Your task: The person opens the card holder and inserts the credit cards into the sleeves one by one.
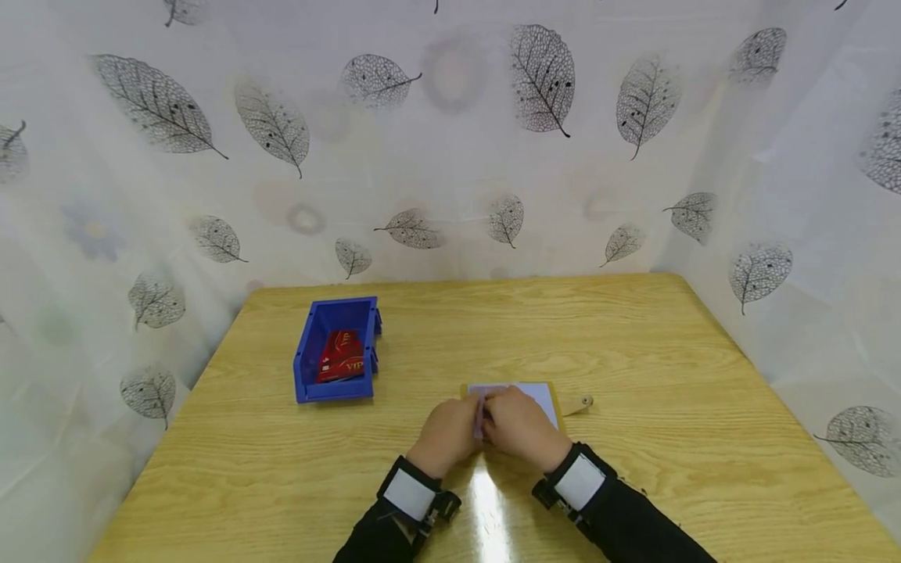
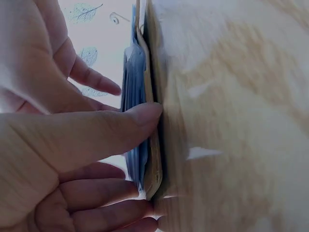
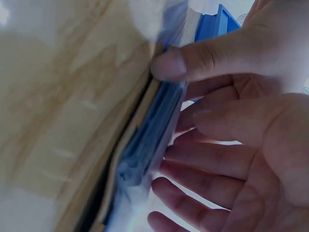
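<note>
From the head view I see both hands meeting over a tan-backed booklet (image 1: 540, 397) lying on the wooden table (image 1: 633, 352), in front of the person. The left hand (image 1: 448, 430) is bent round its near-left part; the right hand (image 1: 524, 426) sits just beside it, over the pale top sheet, with a narrow lilac leaf (image 1: 480, 418) between the two. A strap (image 1: 577, 406) with a round end sticks out to the right. Further off to the left I have a blue bin (image 1: 334, 391) holding red cards (image 1: 341, 361) lettered VIP.

On the left wrist view, I see the left hand gripping the booklet: its thumb (image 2: 96, 135) presses on the edge of the tan cover, and its other fingers bend along the far side of the stack of clear sleeves (image 2: 134, 79). The right hand's fingers reach in from behind.

In the right wrist view, the right hand's fingers (image 3: 207, 157) are bent, their tips at the outer side of the sleeves. The picture is blurred there, so I can't tell whether it pinches a leaf or merely touches the stack.
</note>
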### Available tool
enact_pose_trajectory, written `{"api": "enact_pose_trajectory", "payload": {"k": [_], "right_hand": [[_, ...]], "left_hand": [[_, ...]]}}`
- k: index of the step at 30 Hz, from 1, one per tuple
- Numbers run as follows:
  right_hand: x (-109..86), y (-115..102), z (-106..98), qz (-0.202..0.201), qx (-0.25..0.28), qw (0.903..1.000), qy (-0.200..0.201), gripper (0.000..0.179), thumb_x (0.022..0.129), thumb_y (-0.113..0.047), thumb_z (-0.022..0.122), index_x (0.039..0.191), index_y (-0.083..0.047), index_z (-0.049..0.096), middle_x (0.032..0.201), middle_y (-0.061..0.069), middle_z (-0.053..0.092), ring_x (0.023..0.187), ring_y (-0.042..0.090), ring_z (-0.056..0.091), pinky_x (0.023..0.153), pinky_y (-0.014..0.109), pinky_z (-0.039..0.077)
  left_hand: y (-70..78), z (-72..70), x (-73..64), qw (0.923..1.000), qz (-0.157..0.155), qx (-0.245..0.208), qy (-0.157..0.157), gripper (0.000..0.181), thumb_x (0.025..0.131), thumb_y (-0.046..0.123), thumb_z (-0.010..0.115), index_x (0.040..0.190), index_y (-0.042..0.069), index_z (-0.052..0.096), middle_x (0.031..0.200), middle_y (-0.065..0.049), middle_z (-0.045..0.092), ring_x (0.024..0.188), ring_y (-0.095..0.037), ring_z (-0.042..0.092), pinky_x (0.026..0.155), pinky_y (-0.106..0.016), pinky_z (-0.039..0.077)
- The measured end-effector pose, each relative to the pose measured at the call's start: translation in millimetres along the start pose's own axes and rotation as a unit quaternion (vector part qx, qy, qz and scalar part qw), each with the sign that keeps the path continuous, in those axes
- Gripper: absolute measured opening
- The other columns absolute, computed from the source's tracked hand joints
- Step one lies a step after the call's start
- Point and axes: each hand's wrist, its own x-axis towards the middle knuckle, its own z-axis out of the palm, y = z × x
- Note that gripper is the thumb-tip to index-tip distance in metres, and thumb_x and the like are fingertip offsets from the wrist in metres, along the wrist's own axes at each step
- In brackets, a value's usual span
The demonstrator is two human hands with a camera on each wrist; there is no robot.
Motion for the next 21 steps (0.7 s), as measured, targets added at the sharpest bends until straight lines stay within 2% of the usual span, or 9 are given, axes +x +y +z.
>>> {"api": "enact_pose_trajectory", "payload": {"k": [2,5,9,11,15,21], "right_hand": [[-0.1,1,-1,-0.006,-0.006,1.0,-0.004,0.021,0.083,-0.005,0.064,0.064,-0.013,0.059,0.068,-0.001,0.059,0.064,0.019,0.057,0.058,0.036,0.049],[-0.7,3,-2,-0.008,-0.013,0.9997,-0.017,0.015,0.084,-0.008,0.066,0.07,-0.012,0.065,0.078,0.002,0.064,0.072,0.024,0.061,0.064,0.039,0.051],[-1.3,4,-1,0.006,-0.018,0.9989,-0.042,0.01,0.086,-0.014,0.069,0.086,-0.005,0.074,0.102,0.01,0.07,0.089,0.033,0.065,0.075,0.044,0.054],[-1.5,6,-1,0.01,-0.019,0.9985,-0.05,0.016,0.086,-0.015,0.07,0.095,-0.002,0.075,0.11,0.014,0.069,0.096,0.036,0.064,0.078,0.045,0.054],[-2.4,7,-2,0.006,-0.02,0.9983,-0.055,0.019,0.086,-0.014,0.068,0.099,-0.002,0.075,0.114,0.014,0.068,0.099,0.035,0.063,0.081,0.044,0.053],[-3.9,9,-4,0.012,-0.001,0.9977,-0.066,0.025,0.087,-0.013,0.067,0.107,0.001,0.073,0.118,0.015,0.066,0.103,0.034,0.061,0.087,0.044,0.051]], "left_hand": [[-3.9,-3.6,1.0,0.9991,-0.004,-0.035,-0.023,0.024,0.076,0.014,0.075,0.097,0.009,0.065,0.079,-0.002,0.066,0.069,-0.015,0.06,0.061,-0.029,0.048],[-9.3,-15.6,1.8,0.9952,-0.025,-0.078,-0.054,0.027,0.079,0.016,0.077,0.103,0.007,0.067,0.091,-0.004,0.069,0.079,-0.016,0.062,0.071,-0.032,0.051],[-16.7,-43.7,1.6,0.9926,-0.072,-0.083,-0.051,0.044,0.083,0.021,0.076,0.121,0.002,0.064,0.114,-0.014,0.068,0.104,-0.029,0.064,0.089,-0.042,0.051],[-22.7,-59.3,1.4,0.9929,-0.091,-0.07,-0.031,0.049,0.086,0.024,0.074,0.128,0.002,0.062,0.124,-0.015,0.064,0.116,-0.032,0.059,0.095,-0.045,0.048],[-41.2,-83.7,-0.6,0.9915,-0.121,-0.043,0.025,0.045,0.089,0.027,0.071,0.128,0.005,0.063,0.124,-0.013,0.064,0.114,-0.031,0.06,0.092,-0.046,0.049],[-78.1,-99.4,-10.4,0.981,-0.15,-0.038,0.117,0.035,0.092,0.019,0.067,0.122,0.002,0.066,0.12,-0.017,0.066,0.112,-0.034,0.061,0.091,-0.049,0.049]]}}
